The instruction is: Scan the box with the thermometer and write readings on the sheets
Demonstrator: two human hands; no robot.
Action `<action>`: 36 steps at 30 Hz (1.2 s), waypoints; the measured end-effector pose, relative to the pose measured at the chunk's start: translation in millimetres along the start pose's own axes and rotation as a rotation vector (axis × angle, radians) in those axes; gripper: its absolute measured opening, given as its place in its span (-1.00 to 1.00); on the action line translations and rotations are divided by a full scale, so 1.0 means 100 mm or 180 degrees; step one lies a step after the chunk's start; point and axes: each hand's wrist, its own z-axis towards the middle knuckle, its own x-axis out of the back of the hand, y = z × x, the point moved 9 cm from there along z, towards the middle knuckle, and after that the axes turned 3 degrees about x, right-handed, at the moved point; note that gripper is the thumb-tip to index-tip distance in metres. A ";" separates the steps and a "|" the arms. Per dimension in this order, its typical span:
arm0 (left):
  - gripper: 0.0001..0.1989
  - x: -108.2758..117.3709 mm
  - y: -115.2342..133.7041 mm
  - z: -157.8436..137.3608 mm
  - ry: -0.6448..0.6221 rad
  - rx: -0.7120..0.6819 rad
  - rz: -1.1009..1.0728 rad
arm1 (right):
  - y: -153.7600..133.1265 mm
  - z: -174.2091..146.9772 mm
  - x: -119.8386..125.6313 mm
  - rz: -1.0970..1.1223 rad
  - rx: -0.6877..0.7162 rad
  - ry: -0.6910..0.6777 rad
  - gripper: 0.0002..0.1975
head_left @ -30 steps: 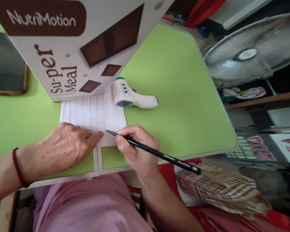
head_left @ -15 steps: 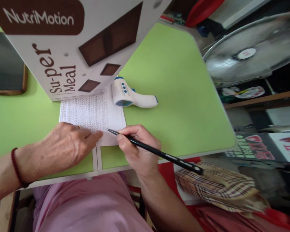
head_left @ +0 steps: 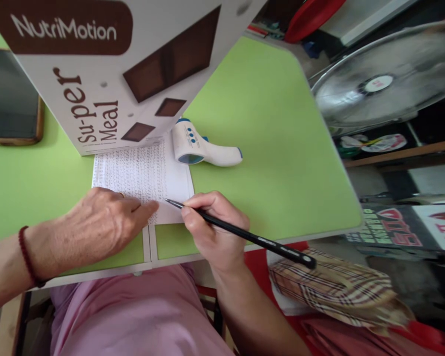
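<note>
Carton (head_left: 111,62) beyond left hand (head_left: 102,227) reads "NutriMotion", "Su-per Meal". Paper (head_left: 135,170) under same hand: script too small to read.

Right fingers (head_left: 211,200) hold a black pen (head_left: 257,238) over the handwritten sheet (head_left: 129,170).

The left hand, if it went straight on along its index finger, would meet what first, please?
The left hand would probably meet the tip of the black pen in the right hand; heights above the paper are unclear.
</note>
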 end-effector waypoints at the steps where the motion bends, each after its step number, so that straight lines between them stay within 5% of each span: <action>1: -0.73 0.00 0.00 0.00 -0.0020 0.0011 -0.0008 | 0.00 0.00 0.02 0.0004 -0.0006 0.0069 -0.91; 36: -0.70 0.02 -0.01 -0.03 0.0150 -0.0018 0.0010 | 0.02 -0.01 0.02 0.0030 -0.0004 0.0043 -0.93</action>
